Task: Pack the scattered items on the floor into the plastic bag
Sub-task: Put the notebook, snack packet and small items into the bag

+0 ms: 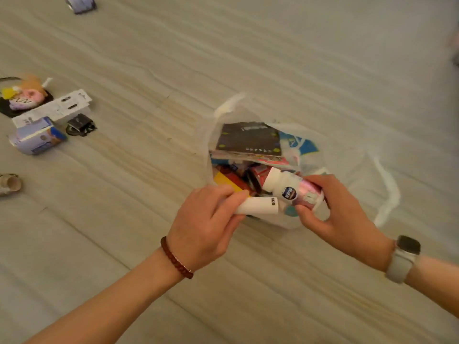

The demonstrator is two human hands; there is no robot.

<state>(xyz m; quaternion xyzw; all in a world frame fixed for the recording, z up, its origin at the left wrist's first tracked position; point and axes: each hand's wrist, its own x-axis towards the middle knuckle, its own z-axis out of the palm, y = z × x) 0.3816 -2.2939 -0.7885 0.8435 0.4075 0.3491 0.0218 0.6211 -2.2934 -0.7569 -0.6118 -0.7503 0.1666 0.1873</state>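
A clear plastic bag (352,170) lies open on the floor at centre right, holding a dark booklet (248,139), a yellow and red pack and other items. My left hand (206,224) is closed around a white tube (260,206) at the bag's near rim. My right hand (340,217) grips a white bottle with a pink label (290,187), tilted over the bag's mouth with its cap pointing left.
At the left, loose items lie on the pale wood-grain floor: a blue and white carton (37,139), white card packaging (54,108), a small black object (79,125), a pink and yellow toy (24,95), a tape roll (10,184). Another pack (79,3) lies at the top.
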